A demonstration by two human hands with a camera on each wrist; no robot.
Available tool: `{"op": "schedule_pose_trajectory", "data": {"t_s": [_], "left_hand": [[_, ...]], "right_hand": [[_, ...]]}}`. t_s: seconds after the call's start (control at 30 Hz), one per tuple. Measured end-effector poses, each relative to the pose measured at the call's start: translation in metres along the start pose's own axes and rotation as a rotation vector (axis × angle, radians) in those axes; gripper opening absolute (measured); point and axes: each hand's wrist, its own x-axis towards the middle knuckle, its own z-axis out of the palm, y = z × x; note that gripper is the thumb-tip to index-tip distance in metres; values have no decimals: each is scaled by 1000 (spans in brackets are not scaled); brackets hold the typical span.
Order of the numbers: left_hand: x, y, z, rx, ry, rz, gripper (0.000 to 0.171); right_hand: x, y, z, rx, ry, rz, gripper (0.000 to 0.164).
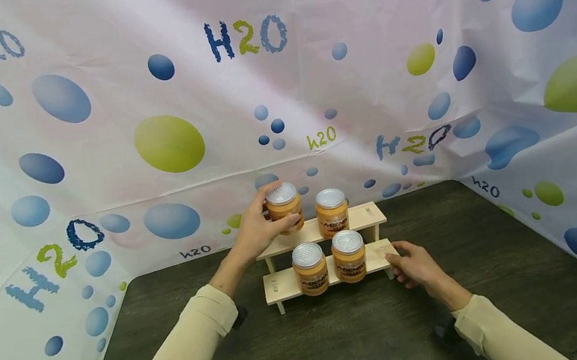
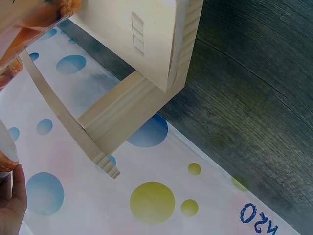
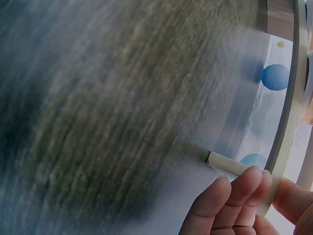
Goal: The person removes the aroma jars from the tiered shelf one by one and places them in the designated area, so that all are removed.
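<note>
My left hand point(image 1: 262, 227) grips an orange jar with a silver lid point(image 1: 283, 206) at the left of the upper step of a pale wooden two-step stand point(image 1: 283, 283). Whether that jar's base touches the step cannot be told. Beside it, a second such jar point(image 1: 332, 214) stands on the upper step. Two more jars, a left one point(image 1: 311, 270) and a right one point(image 1: 350, 257), stand upright on the lower step. At the stand's right end, my right hand point(image 1: 416, 265) pinches the lower board point(image 3: 286, 122) between thumb and fingers.
The stand rests on a dark wood-grain table point(image 1: 316, 347). Behind the table and along its sides hangs a white sheet point(image 1: 109, 172) with blue and green spots and H2O lettering. The back sheet lies close behind the stand.
</note>
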Motion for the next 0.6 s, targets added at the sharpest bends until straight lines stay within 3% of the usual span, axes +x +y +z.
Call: {"op": "schedule_pose_trajectory", "data": {"t_s": [0.33, 0.6], "left_hand": [[0, 0, -5, 18, 14, 5, 79], [0, 1, -14, -22, 29, 25, 75]], "right_hand": [[-2, -2, -1, -1, -6, -8, 53], [-2, -3, 0, -5, -3, 1, 52]]}}
